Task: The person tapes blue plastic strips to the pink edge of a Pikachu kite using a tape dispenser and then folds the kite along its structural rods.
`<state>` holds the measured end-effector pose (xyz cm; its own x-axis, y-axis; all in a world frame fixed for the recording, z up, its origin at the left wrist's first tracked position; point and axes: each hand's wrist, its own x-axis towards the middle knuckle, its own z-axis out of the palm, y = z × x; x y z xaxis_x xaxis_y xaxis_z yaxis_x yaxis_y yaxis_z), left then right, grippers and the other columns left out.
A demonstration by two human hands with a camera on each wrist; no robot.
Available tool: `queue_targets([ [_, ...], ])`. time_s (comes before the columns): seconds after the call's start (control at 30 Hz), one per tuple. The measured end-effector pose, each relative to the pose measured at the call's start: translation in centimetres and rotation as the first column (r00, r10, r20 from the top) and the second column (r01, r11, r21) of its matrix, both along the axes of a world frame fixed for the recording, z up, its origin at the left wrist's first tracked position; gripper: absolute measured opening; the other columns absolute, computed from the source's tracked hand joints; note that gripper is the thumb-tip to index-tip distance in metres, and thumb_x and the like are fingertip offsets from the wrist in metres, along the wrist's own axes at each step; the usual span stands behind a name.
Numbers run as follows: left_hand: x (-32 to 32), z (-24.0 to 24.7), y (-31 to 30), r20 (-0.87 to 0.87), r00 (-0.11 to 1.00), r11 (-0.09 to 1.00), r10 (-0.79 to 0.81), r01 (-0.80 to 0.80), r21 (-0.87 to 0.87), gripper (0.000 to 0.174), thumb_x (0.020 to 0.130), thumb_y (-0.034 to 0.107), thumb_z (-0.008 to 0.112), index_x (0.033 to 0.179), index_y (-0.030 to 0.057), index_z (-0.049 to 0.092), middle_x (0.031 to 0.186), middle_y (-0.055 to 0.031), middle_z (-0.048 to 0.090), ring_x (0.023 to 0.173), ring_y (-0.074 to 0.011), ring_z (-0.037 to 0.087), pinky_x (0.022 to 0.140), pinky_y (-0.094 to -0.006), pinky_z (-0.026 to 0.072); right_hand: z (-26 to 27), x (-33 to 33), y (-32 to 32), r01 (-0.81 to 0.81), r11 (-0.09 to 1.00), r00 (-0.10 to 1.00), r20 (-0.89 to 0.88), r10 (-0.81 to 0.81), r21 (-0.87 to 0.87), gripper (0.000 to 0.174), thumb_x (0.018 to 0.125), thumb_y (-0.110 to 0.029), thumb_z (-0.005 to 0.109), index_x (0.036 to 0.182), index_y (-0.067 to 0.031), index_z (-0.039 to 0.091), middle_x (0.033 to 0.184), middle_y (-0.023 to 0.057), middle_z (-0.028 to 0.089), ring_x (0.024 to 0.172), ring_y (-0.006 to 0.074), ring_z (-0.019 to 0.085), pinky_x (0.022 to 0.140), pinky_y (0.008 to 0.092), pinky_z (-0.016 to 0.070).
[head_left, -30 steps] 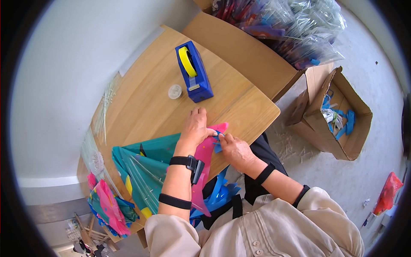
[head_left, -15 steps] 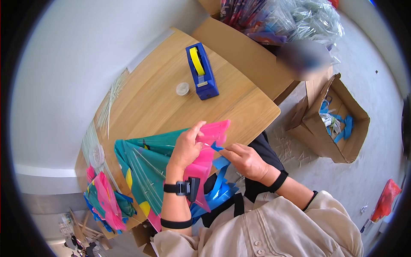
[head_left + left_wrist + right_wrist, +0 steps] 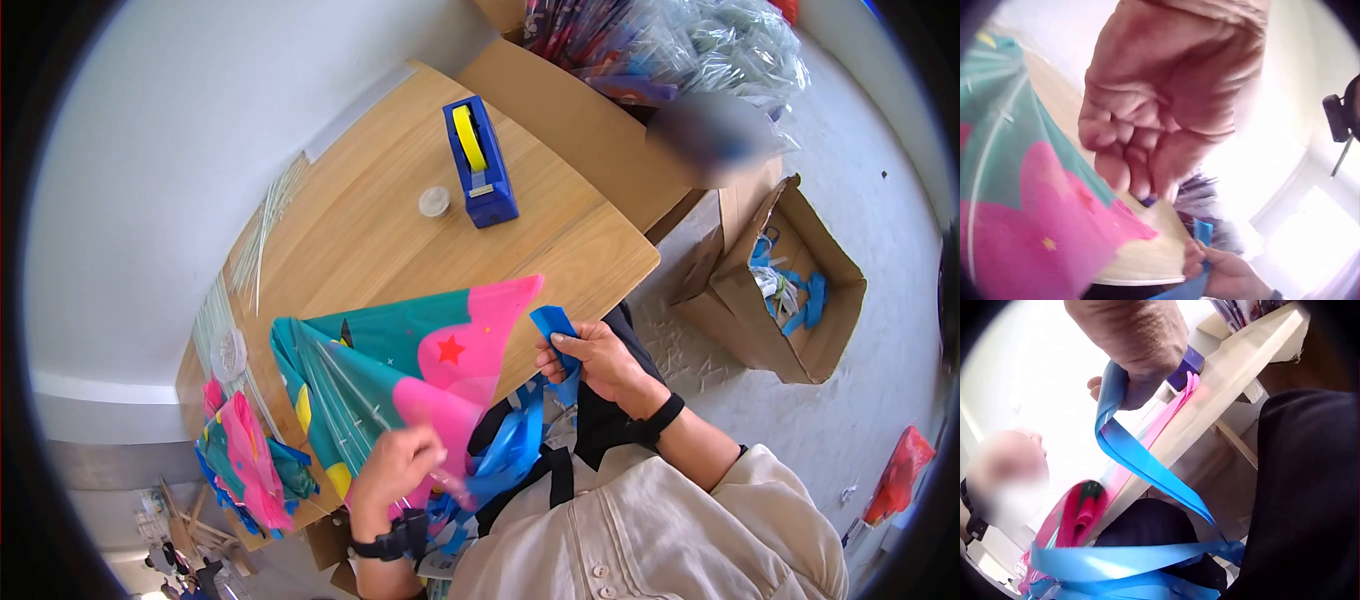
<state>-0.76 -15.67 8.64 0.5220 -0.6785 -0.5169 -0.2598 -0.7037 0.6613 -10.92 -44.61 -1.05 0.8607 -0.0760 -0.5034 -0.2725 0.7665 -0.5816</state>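
Observation:
A teal and pink kite (image 3: 430, 330) with thin white rods and a red star lies on the wooden table, its pink part hanging over the near edge. My right hand (image 3: 603, 362) grips the blue plastic ribbon (image 3: 553, 322) near its end, beside the kite's pink corner. In the right wrist view the ribbon (image 3: 1147, 469) loops down from the fingers toward the lap. My left hand (image 3: 402, 462), blurred in the head view, is over the kite's near part. Its fingers (image 3: 1113, 169) are curled in the left wrist view, and nothing shows between them.
A blue tape dispenser (image 3: 484, 170) and a small round tub (image 3: 434, 202) stand on the table (image 3: 370, 190). Thin white rods (image 3: 262, 235) lie along the wall side, near a folded kite (image 3: 255, 460). Cardboard boxes (image 3: 790, 320) stand at the right; more blue ribbon (image 3: 505, 450) is at the lap.
My left hand has left the kite's pink corner and moved down toward my body. My right hand has drawn back to the right with the ribbon, away from the corner.

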Motion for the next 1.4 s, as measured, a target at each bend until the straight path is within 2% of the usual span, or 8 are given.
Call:
queue_targets([
  [0.17, 0.9, -3.9, -12.3, 0.324, 0.886, 0.803, 0.332, -0.085, -0.590, 0.010, 0.081, 0.004, 0.065, 0.083, -0.0034, 0.060, 0.072, -0.0082, 0.061, 0.064, -0.0166, 0.056, 0.060, -0.0282, 0.0456, -0.3, 0.2, 0.8, -0.058, 0.995, 0.998, 0.015, 0.059, -0.085, 0.023, 0.096, -0.018, 0.054, 0.097, 0.0022, 0.064, 0.083, 0.0112, 0.068, 0.069, 0.0156, 0.064, 0.065, 0.0285, 0.0542],
  [0.7, 0.5, -9.1, -15.1, -0.420, 0.757, 0.622, 0.500, -0.652, -0.434, 0.013, 0.083, 0.010, 0.067, 0.075, 0.0013, 0.063, 0.065, 0.0007, 0.058, 0.058, -0.0069, 0.050, 0.053, -0.0215, 0.0387, -1.6, 0.1, 1.0, 0.062, 0.976, 0.997, 0.048, -0.053, -0.208, 0.017, 0.091, -0.012, 0.060, 0.087, 0.0030, 0.067, 0.075, 0.0071, 0.066, 0.062, 0.0107, 0.060, 0.057, 0.0251, 0.0496],
  [0.8, 2.3, -8.2, -15.6, -0.294, 0.808, 0.697, 0.511, -0.589, -0.409, 0.017, 0.086, 0.016, 0.065, 0.077, 0.0013, 0.064, 0.065, 0.0017, 0.058, 0.058, -0.0080, 0.051, 0.055, -0.0234, 0.0415, -1.3, 0.4, 0.9, 0.062, 0.965, 0.998, 0.015, -0.060, -0.255, 0.013, 0.089, -0.009, 0.061, 0.084, 0.0030, 0.066, 0.073, 0.0068, 0.066, 0.060, 0.0108, 0.060, 0.057, 0.0250, 0.0496],
  [0.87, 6.2, -9.6, -15.1, 0.230, 0.856, 0.816, 0.464, -0.311, -0.488, 0.014, 0.085, 0.015, 0.065, 0.090, 0.0010, 0.065, 0.076, -0.0036, 0.061, 0.069, -0.0162, 0.057, 0.066, -0.0301, 0.0461, -1.2, 0.5, 0.7, 0.083, 0.967, 0.996, -0.017, -0.090, -0.243, 0.013, 0.088, -0.007, 0.062, 0.082, 0.0030, 0.066, 0.071, 0.0064, 0.065, 0.058, 0.0104, 0.059, 0.055, 0.0246, 0.0489],
  [0.93, 9.8, -9.4, -15.5, 0.791, 0.520, 0.933, 0.322, -0.031, -0.359, 0.026, 0.080, 0.009, 0.064, 0.105, 0.0015, 0.062, 0.098, -0.0106, 0.058, 0.092, -0.0264, 0.055, 0.079, -0.0368, 0.0444, -1.2, 0.6, 0.4, 0.119, 0.956, 0.992, -0.006, -0.125, -0.269, 0.015, 0.088, -0.009, 0.062, 0.080, 0.0026, 0.065, 0.070, 0.0065, 0.065, 0.056, 0.0106, 0.058, 0.054, 0.0243, 0.0479],
  [1.1, 15.8, -8.3, -18.9, 0.946, 0.317, 0.992, 0.062, -0.126, -0.023, 0.041, 0.075, -0.001, 0.058, 0.115, 0.0059, 0.059, 0.123, -0.0150, 0.044, 0.115, -0.0353, 0.040, 0.088, -0.0474, 0.0382, -1.1, 1.1, 0.3, 0.137, 0.950, 0.988, -0.025, -0.150, -0.279, 0.017, 0.089, -0.010, 0.061, 0.078, 0.0029, 0.064, 0.068, 0.0068, 0.063, 0.055, 0.0105, 0.056, 0.052, 0.0245, 0.0469],
  [1.3, 17.5, -8.4, -21.1, 0.871, 0.477, 0.952, -0.116, -0.196, 0.234, 0.043, 0.074, -0.002, 0.058, 0.116, 0.0067, 0.058, 0.129, -0.0136, 0.042, 0.118, -0.0336, 0.038, 0.089, -0.0480, 0.0363, -0.9, 1.7, -0.3, 0.162, 0.953, 0.983, -0.044, -0.180, -0.258, 0.019, 0.090, -0.010, 0.059, 0.077, 0.0035, 0.063, 0.066, 0.0067, 0.062, 0.055, 0.0105, 0.056, 0.052, 0.0251, 0.0465],
  [1.4, 16.0, -8.2, -20.3, 0.963, 0.244, 0.994, 0.113, -0.040, -0.106, 0.024, 0.079, 0.003, 0.061, 0.102, 0.0040, 0.064, 0.106, -0.0132, 0.058, 0.095, -0.0256, 0.056, 0.073, -0.0388, 0.0455, -0.9, 2.0, -0.3, 0.181, 0.949, 0.980, -0.034, -0.196, -0.257, 0.020, 0.091, -0.011, 0.059, 0.078, 0.0031, 0.063, 0.066, 0.0065, 0.062, 0.055, 0.0106, 0.056, 0.052, 0.0250, 0.0468],
])
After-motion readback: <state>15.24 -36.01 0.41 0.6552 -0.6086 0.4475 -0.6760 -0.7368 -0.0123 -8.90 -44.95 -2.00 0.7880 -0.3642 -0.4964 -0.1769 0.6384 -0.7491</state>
